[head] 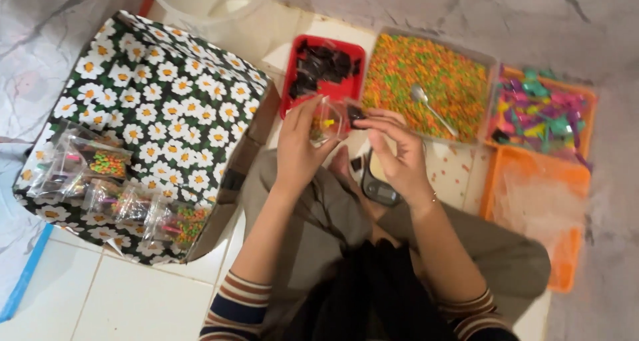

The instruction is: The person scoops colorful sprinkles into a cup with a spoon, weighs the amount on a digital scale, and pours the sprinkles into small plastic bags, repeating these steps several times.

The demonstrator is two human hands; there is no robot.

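Note:
My left hand (298,148) holds a small clear plastic bag (326,123) with some colourful bits inside, raised above my lap. My right hand (398,153) pinches a small dark piece (355,113) at the bag's mouth. Just beyond my hands sits a red tray (290,83) with dark pieces (324,65). To its right is a clear tub (491,68) full of orange and green sprinkles (413,68), with a metal spoon (430,106) lying in it.
A box covered in black daisy-print cloth (166,95) stands at left, with several filled clear bags (106,181) on it. An orange tray (588,108) of bright wrapped pieces sits far right, an orange basket (566,261) of clear bags below it. A small scale (379,189) lies under my right hand.

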